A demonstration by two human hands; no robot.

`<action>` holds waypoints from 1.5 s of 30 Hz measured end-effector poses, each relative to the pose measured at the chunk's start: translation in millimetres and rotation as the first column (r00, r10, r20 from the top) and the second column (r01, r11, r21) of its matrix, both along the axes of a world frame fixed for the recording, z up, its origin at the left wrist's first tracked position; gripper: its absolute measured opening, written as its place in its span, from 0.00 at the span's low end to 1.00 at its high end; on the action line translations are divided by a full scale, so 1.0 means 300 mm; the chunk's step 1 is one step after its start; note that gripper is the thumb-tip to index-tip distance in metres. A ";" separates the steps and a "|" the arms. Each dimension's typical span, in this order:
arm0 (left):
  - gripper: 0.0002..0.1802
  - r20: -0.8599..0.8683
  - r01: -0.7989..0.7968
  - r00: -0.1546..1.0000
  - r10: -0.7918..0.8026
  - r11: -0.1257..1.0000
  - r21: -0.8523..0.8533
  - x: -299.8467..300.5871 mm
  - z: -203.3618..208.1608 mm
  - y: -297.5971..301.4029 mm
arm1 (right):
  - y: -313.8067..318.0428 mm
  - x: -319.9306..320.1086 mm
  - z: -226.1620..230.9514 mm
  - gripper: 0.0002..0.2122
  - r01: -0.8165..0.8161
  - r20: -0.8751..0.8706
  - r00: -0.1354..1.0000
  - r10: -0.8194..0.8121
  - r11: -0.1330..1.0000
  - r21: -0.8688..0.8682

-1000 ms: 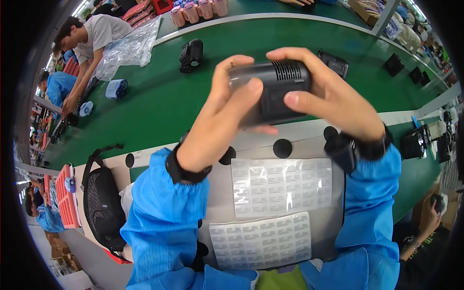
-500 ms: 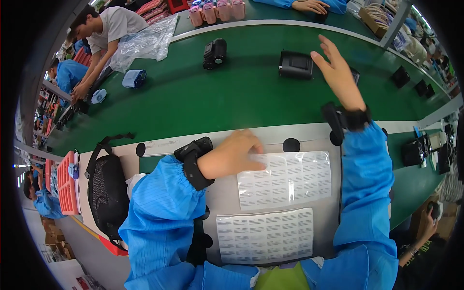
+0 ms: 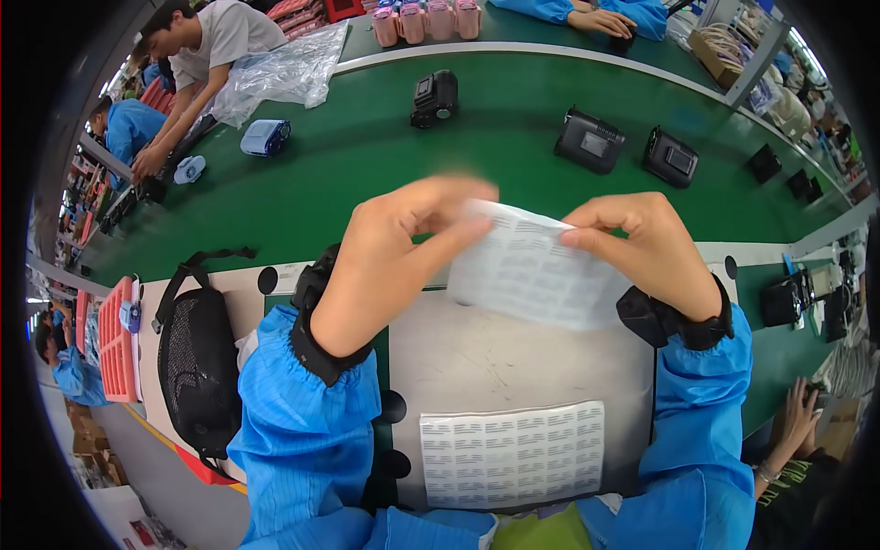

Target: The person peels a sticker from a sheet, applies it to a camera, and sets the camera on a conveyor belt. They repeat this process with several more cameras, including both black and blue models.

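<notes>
A white sheet of labels point(image 3: 541, 266) hangs tilted above the metal plate, its upper edge between my two hands. My left hand point(image 3: 412, 234), smeared at the fingertips, pinches the sheet's upper left corner. With thumb and finger my right hand point(image 3: 642, 234) grips the upper edge further right. A second label sheet point(image 3: 513, 454) lies flat on the bare metal plate point(image 3: 495, 367), close to my body. Beyond my hands, on the green belt point(image 3: 348, 174), stand a black device point(image 3: 434, 99) and two black housings point(image 3: 589, 140), point(image 3: 670, 158).
A black mesh bag point(image 3: 197, 367) lies left of the plate, beside a pink tray point(image 3: 116, 339). Blue parts point(image 3: 266, 137) sit on the belt's left side. Several pink devices point(image 3: 426, 23) stand across the belt. A person in white point(image 3: 234, 41) works at the far left.
The upper label sheet has been lifted off the plate and is now held up by both hands. My right hand has come back from the black housings. The belt's items have shifted slightly right.
</notes>
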State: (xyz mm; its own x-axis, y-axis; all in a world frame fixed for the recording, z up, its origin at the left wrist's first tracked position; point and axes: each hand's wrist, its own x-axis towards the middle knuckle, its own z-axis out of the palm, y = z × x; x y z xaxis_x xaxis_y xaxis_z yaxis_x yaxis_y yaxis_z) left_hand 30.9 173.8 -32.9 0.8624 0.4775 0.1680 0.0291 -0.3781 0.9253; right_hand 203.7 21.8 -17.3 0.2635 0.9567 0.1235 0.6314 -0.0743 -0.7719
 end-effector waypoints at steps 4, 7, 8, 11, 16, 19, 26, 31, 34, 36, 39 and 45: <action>0.09 0.051 0.018 0.998 -0.025 0.991 0.135 0.002 0.018 -0.022 | -0.007 0.009 0.005 0.05 -0.059 0.043 0.997 0.060 0.998 -0.024; 0.08 0.019 0.035 0.999 -0.041 0.967 0.251 0.008 0.017 -0.030 | 0.001 -0.003 -0.007 0.05 0.043 -0.027 0.999 -0.041 0.996 0.080; 0.07 0.021 -0.009 1.000 0.004 0.969 0.246 0.009 0.005 -0.032 | 0.004 -0.008 -0.012 0.04 0.093 -0.067 0.994 -0.085 0.987 0.131; 0.06 0.023 -0.095 0.995 0.093 0.966 0.239 0.014 -0.010 -0.032 | 0.009 -0.016 -0.009 0.04 0.058 0.032 0.997 -0.066 0.974 0.219; 0.05 0.064 -0.097 0.995 0.082 0.948 0.302 0.019 -0.016 -0.034 | 0.004 -0.011 -0.023 0.03 0.079 0.052 0.994 -0.094 0.966 0.244; 0.06 0.073 -0.107 0.993 0.089 0.947 0.304 0.018 -0.015 -0.034 | 0.003 -0.010 -0.014 0.02 0.046 0.214 0.972 -0.097 0.972 0.231; 0.06 0.068 -0.088 0.995 0.078 0.982 0.167 0.014 -0.014 -0.046 | 0.018 -0.018 -0.033 0.04 0.060 0.290 0.942 -0.170 0.933 0.354; 0.07 0.066 -0.081 0.995 0.070 0.978 0.194 0.011 -0.007 -0.049 | 0.030 -0.020 -0.058 0.07 0.061 0.332 0.904 -0.269 0.850 0.523; 0.09 0.058 -0.082 0.995 0.076 0.991 0.103 0.009 -0.007 -0.050 | 0.029 -0.028 -0.053 0.08 0.001 0.453 0.830 -0.324 0.814 0.580; 0.10 0.017 -0.072 0.997 0.072 0.997 0.014 0.006 -0.005 -0.044 | 0.022 -0.037 -0.048 0.08 -0.090 0.606 0.687 -0.401 0.781 0.619; 0.11 -0.063 -0.060 0.997 0.050 0.984 -0.165 0.002 0.002 -0.038 | 0.007 -0.044 -0.053 0.09 -0.116 0.679 0.617 -0.398 0.807 0.579; 0.11 -0.092 -0.074 0.994 0.052 0.965 -0.253 -0.001 0.009 -0.031 | 0.009 -0.028 -0.060 0.14 -0.225 0.658 0.741 -0.131 0.875 0.428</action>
State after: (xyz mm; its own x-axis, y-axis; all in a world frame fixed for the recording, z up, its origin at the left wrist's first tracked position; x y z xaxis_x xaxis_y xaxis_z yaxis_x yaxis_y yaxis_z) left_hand 30.7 164.6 -30.2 0.8351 0.5488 -0.0384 0.1266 -0.1237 0.9842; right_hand 195.3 24.5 -35.2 -0.0980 0.7451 0.6597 0.9728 0.2114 -0.0943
